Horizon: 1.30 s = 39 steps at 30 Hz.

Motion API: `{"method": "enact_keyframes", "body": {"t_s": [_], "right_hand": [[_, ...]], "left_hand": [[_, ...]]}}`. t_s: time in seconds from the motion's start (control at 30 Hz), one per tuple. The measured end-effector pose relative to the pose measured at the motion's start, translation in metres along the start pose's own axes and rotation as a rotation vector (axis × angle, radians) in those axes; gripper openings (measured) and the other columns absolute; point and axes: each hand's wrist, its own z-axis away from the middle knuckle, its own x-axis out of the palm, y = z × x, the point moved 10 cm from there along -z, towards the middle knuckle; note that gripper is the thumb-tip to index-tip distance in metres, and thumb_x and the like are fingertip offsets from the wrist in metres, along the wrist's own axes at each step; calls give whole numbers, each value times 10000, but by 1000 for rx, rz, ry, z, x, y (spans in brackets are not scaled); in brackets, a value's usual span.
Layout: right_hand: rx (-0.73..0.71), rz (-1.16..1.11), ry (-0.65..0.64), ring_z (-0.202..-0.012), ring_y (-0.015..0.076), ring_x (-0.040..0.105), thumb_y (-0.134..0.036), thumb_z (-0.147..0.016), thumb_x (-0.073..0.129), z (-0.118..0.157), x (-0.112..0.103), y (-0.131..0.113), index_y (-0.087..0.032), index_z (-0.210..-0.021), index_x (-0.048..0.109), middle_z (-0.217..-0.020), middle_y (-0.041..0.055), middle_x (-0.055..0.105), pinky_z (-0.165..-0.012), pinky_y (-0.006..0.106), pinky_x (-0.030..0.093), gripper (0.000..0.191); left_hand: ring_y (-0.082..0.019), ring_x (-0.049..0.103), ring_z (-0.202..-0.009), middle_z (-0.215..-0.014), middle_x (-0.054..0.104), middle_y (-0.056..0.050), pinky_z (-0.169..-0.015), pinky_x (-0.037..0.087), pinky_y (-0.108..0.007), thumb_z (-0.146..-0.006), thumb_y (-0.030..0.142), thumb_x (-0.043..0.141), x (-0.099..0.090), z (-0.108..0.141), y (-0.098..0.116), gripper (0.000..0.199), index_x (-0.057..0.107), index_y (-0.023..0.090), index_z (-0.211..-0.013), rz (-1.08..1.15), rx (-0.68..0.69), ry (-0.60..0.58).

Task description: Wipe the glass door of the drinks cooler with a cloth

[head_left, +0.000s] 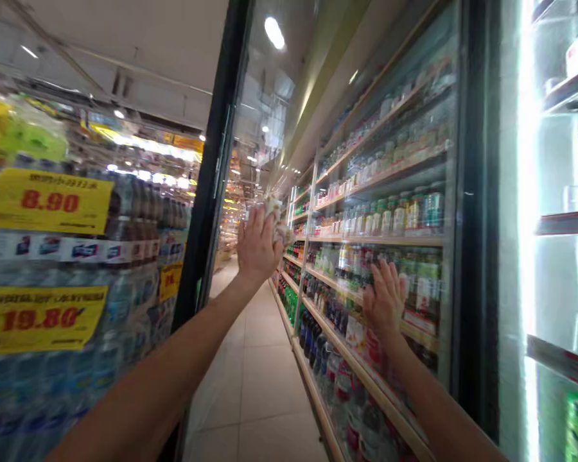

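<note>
A cooler's glass door (270,115) with a dark frame stands swung open in front of me. My left hand (257,247) presses a pale, patterned cloth (283,232) against the glass; the fingers point up and partly cover it. Lower and to the right, my right hand (385,298) is raised at the same pane with its fingers stretched out and nothing visible in it. Whether its palm touches the glass I cannot tell. Shelves of bottles (404,212) show through the pane or as a reflection in it.
Stacked packs of bottled drinks (135,250) stand on the left, bearing yellow price signs (45,200). At right is a lit cooler interior with shelves (566,222) and a bright vertical light strip (527,256). A tiled floor (264,385) shows through the door.
</note>
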Motion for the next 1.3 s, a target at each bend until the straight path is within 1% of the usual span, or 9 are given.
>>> {"method": "enact_keyframes", "body": {"t_s": [0.07, 0.17, 0.33, 0.5, 0.57, 0.73, 0.93, 1.13, 1.3], "right_hand": [[24, -15, -8, -1282, 254, 398, -260, -854, 418, 0, 0, 2, -188, -1287, 463, -1313, 128, 512, -1056, 457, 278, 441], [42, -26, -12, -1283, 252, 397, -264, -855, 417, 0, 0, 3, -203, -1299, 452, -1320, 120, 505, -1055, 459, 279, 449], [40, -33, -5, -1280, 250, 401, -250, -853, 420, 0, -1, 2, -192, -1286, 467, -1316, 125, 509, -1052, 456, 286, 439], [40, -43, 3, -1281, 251, 398, -256, -847, 428, 1, -1, 3, -197, -1297, 457, -1324, 118, 502, -1056, 460, 275, 455], [38, -45, -5, -1284, 249, 394, -256, -850, 422, 1, 0, 3, -194, -1299, 453, -1327, 122, 499, -1057, 457, 275, 454], [30, -40, 2, -1278, 255, 403, -264, -855, 410, 0, -2, 2, -173, -1257, 492, -1311, 135, 513, -1050, 459, 286, 421], [30, -25, 4, -1274, 255, 408, -257, -853, 405, 0, -1, 2, -173, -1261, 487, -1308, 134, 515, -1044, 467, 299, 424], [38, -31, -3, -1274, 258, 410, -248, -845, 415, 0, 0, 2, -178, -1258, 491, -1312, 129, 513, -1043, 473, 299, 425], [33, -13, -4, -1278, 245, 404, -256, -854, 402, 0, 0, 2, -186, -1260, 484, -1310, 126, 515, -1046, 457, 290, 420]], "left_hand": [[-280, 247, -1345, -1412, 364, -140, -1083, 232, -457, -800, 290, 462, 8, 27, 49, 497, 443, 106, -1262, 68, 335, -97], [-236, 238, -1353, -1418, 370, -94, -1107, 191, -427, -818, 306, 447, 12, 44, 74, 483, 437, 144, -1272, 108, 516, -153], [-270, 267, -1339, -1411, 358, -161, -1085, 218, -468, -821, 278, 430, 3, 13, 22, 474, 446, 89, -1256, 26, 57, -30], [-250, 218, -1358, -1414, 372, -111, -1097, 213, -411, -812, 303, 455, 11, 49, 87, 490, 444, 119, -1266, 124, 516, -161], [-230, 224, -1358, -1418, 371, -89, -1108, 182, -412, -823, 318, 443, 12, 54, 90, 490, 430, 146, -1281, 139, 567, -193], [-252, 196, -1366, -1442, 311, -136, -1088, 192, -473, -822, 274, 430, 4, 31, 31, 492, 402, 130, -1291, 66, 86, -81], [-233, 179, -1372, -1438, 334, -87, -1123, 110, -437, -830, 340, 438, 7, 91, 107, 478, 437, 156, -1271, 180, 750, -225], [-262, 208, -1361, -1425, 339, -146, -1101, 145, -473, -827, 295, 447, 0, 47, 32, 469, 442, 113, -1259, 51, 149, -110], [-230, 207, -1364, -1406, 387, -102, -1114, 130, -437, -826, 317, 454, 0, 86, 89, 486, 422, 157, -1285, 163, 644, -185]]}}
